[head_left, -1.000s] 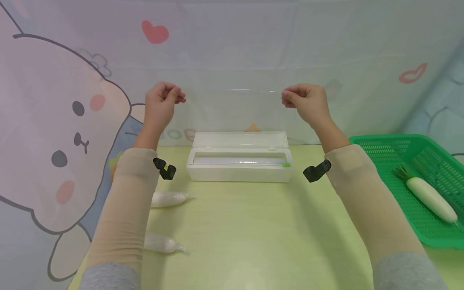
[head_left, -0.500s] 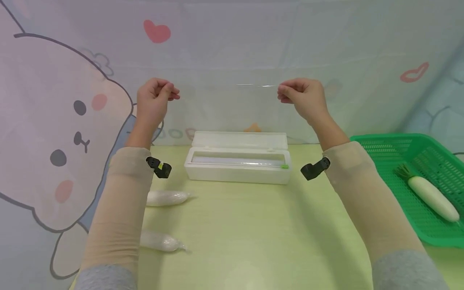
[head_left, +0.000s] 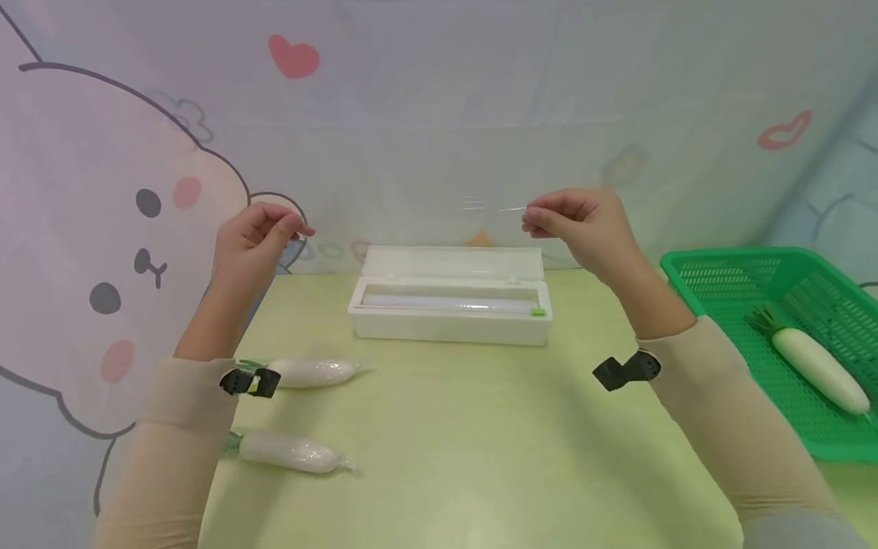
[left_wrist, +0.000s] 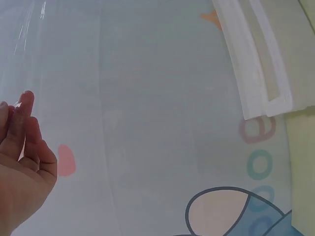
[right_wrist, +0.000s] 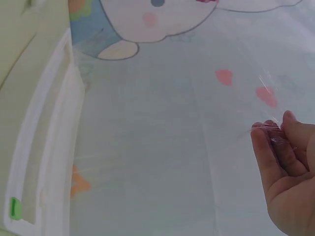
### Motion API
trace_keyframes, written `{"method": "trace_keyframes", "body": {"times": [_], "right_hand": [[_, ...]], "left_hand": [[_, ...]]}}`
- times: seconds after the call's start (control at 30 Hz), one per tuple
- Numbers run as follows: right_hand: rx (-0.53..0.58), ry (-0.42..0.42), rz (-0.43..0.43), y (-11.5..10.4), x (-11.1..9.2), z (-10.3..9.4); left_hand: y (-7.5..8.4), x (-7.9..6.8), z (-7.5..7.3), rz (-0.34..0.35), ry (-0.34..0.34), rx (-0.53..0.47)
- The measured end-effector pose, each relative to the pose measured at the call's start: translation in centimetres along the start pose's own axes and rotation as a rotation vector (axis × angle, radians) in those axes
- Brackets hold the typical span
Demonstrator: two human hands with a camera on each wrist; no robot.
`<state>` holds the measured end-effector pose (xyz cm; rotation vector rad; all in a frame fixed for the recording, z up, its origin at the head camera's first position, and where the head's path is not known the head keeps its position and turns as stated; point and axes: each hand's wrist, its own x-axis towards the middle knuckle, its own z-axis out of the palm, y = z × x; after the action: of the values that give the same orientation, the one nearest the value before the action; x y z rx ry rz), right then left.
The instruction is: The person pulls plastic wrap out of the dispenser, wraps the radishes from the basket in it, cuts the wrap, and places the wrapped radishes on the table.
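Note:
Both hands are raised above the back of the table, well apart. A clear sheet of plastic wrap (head_left: 473, 204) spans the gap between them, seen mostly by its glints. My left hand (head_left: 254, 248) pinches one end between thumb and fingers; in the left wrist view the wrap (left_wrist: 30, 32) runs up from the fingertips. The other end is pinched by my right hand (head_left: 583, 229), with film (right_wrist: 268, 81) shining beside its fingertips in the right wrist view. Below and between them sits a white wrap dispenser box (head_left: 449, 326), lid up, roll inside, green slider at its right.
Two white radishes in plastic wrap lie at the left of the table, one farther back (head_left: 312, 372) and one nearer (head_left: 288, 450). At the right stands a green basket (head_left: 761, 253) with a bare radish (head_left: 819, 370) in it. A printed curtain hangs behind.
Both hands rise slightly, then come down lower toward me. The left hand has moved left, widening the gap. More of the two wrapped radishes shows, including their green tops.

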<state>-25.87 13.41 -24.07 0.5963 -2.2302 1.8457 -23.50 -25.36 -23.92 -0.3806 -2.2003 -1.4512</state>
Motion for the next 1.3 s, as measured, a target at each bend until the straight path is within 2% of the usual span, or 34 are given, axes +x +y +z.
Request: {"method": "trace_keyframes", "body": {"times": [0.13, 0.3, 0.5, 0.6, 0.8, 1.1, 1.23, 1.3], "right_hand": [[-0.009, -0.091, 0.011, 0.3, -2.7, 0.4], [-0.013, -0.232, -0.004, 2.0, -6.2, 0.8], [0.034, -0.452, -0.009, 5.1, -9.9, 0.3], [0.016, -0.549, -0.009, 6.5, -11.2, -0.2], [-0.04, -0.66, 0.037, 9.4, -13.3, -0.1], [-0.166, -0.701, 0.126, 12.8, -15.7, 0.3], [-0.223, -0.708, 0.136, 13.8, -16.0, 0.1], [-0.261, -0.703, 0.118, 14.2, -16.2, -0.1]], "left_hand": [[-0.1, -3.6, -1.2, 0.026, -0.066, -0.005], [-0.7, -7.8, -2.0, 0.093, -0.142, 0.011], [-3.0, -12.8, -1.9, 0.194, -0.283, 0.003], [-4.1, -15.0, -1.3, 0.206, -0.359, -0.033], [-5.1, -18.1, -0.5, 0.085, -0.466, 0.027], [-7.0, -20.9, 1.7, -0.136, -0.577, 0.111], [-7.4, -21.9, 2.7, -0.186, -0.594, 0.123], [-7.6, -22.2, 3.3, -0.179, -0.606, 0.121]]}}
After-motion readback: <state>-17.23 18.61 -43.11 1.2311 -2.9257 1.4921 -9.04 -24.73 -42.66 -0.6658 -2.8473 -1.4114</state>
